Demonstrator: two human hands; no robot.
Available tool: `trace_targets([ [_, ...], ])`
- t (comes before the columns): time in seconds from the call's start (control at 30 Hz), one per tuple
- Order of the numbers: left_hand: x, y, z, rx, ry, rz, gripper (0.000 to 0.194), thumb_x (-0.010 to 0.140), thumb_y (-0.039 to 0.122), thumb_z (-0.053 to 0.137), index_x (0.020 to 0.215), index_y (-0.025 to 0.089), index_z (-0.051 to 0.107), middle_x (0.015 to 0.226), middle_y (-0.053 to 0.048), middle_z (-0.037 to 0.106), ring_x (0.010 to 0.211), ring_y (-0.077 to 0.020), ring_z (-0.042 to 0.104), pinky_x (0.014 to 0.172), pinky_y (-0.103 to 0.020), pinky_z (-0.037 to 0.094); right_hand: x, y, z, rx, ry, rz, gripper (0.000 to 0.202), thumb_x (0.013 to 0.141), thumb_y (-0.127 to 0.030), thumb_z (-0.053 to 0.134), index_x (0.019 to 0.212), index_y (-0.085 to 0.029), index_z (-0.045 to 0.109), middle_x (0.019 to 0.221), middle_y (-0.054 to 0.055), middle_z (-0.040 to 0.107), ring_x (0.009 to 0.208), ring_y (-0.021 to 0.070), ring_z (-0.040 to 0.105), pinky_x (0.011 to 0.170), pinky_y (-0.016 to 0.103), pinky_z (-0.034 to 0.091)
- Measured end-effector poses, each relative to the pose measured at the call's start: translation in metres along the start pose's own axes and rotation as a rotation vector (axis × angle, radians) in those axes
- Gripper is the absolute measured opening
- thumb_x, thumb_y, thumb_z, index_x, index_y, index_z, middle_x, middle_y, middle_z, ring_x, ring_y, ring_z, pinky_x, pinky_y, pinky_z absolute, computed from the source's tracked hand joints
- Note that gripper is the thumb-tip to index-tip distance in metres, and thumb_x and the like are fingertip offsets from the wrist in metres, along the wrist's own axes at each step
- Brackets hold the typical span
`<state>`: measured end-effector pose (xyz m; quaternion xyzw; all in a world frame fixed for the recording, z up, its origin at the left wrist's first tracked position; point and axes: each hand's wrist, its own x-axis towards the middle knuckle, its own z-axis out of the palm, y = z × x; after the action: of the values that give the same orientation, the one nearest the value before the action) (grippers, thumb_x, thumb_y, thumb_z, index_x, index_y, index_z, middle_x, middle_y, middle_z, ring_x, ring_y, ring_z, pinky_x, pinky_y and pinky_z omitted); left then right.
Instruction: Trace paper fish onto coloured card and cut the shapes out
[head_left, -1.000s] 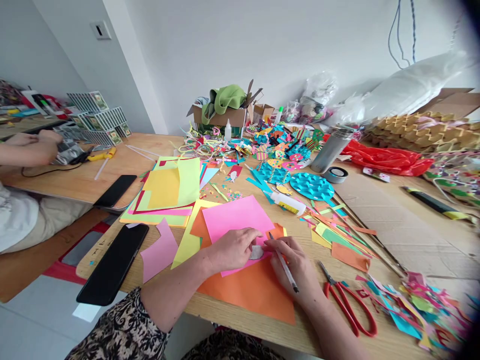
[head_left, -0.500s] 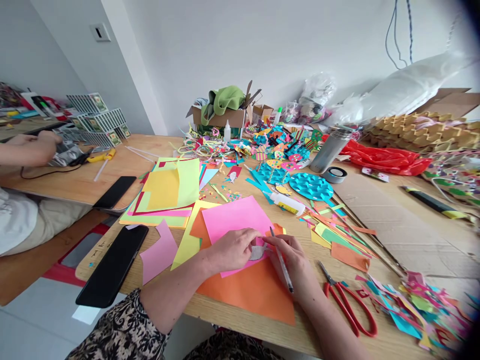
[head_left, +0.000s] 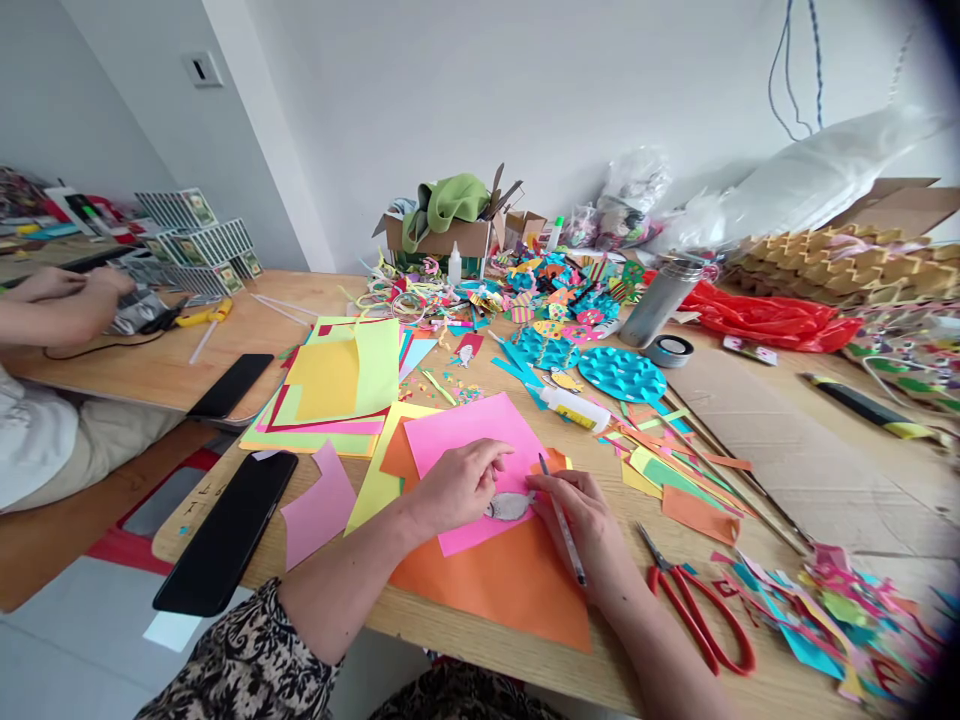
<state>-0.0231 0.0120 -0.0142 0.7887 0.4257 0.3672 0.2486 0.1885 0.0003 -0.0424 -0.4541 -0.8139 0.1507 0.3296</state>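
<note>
On a pink sheet (head_left: 465,430) near the middle of the bench (head_left: 405,612) lies a grey fish cutout (head_left: 511,507), between the two hands. The right hand (head_left: 591,522) has its fingers closed around a pen (head_left: 562,528), which slants across it; the fingertips come close to the fish's tail, perhaps to steady it, though I cannot tell if they press on it. The left hand (head_left: 450,492) is beside the fish's head, its fingers curled in; whether they grip anything is hidden. The wrist probably helps keep the paper flat, and the orange sheet (head_left: 502,590) underneath may simply serve as backing. The red-handled scissors (head_left: 670,568) lie at the near right, presumably for easy reach by the right hand, and the glue bottle (head_left: 577,408) on its side beyond the sheets also looks handily placed. By count, there is one pen, one grey fish, one pair of scissors, one metal flask (head_left: 664,300) and one glue bottle lying down, with a small white bottle (head_left: 455,264) upright farther off. Two blue scalloped pieces (head_left: 622,374) sit past the glue, and two dark phones (head_left: 229,530) lie at left. Farther left are another person's two hands (head_left: 97,295).
</note>
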Motion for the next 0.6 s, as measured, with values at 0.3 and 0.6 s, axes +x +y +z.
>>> trace_targets([
  [0.3, 0.001, -0.011, -0.001, 0.030, 0.041, -0.058, 0.046, 0.075, -0.001, 0.043, 0.115, 0.018, 0.054, 0.093, -0.004, 0.065, 0.085, -0.0130, 0.064, 0.076, -0.024, 0.053, 0.000, 0.000, -0.006, 0.023, -0.103, -0.008, 0.035, 0.093, -0.016, 0.042, 0.117, -0.025, 0.065, 0.098, 0.008, 0.066, 0.095, 0.0239, 0.061, 0.080, 0.036, 0.050],
  [0.6, 0.002, -0.010, -0.001, 0.058, 0.014, -0.113, 0.047, 0.075, -0.001, 0.043, 0.116, 0.019, 0.056, 0.094, -0.004, 0.066, 0.086, -0.0141, 0.065, 0.078, -0.025, 0.053, 0.002, -0.005, -0.009, 0.088, -0.070, 0.041, 0.034, 0.088, -0.015, 0.043, 0.109, -0.024, 0.068, 0.098, 0.007, 0.068, 0.093, 0.0234, 0.064, 0.080, 0.035, 0.051],
])
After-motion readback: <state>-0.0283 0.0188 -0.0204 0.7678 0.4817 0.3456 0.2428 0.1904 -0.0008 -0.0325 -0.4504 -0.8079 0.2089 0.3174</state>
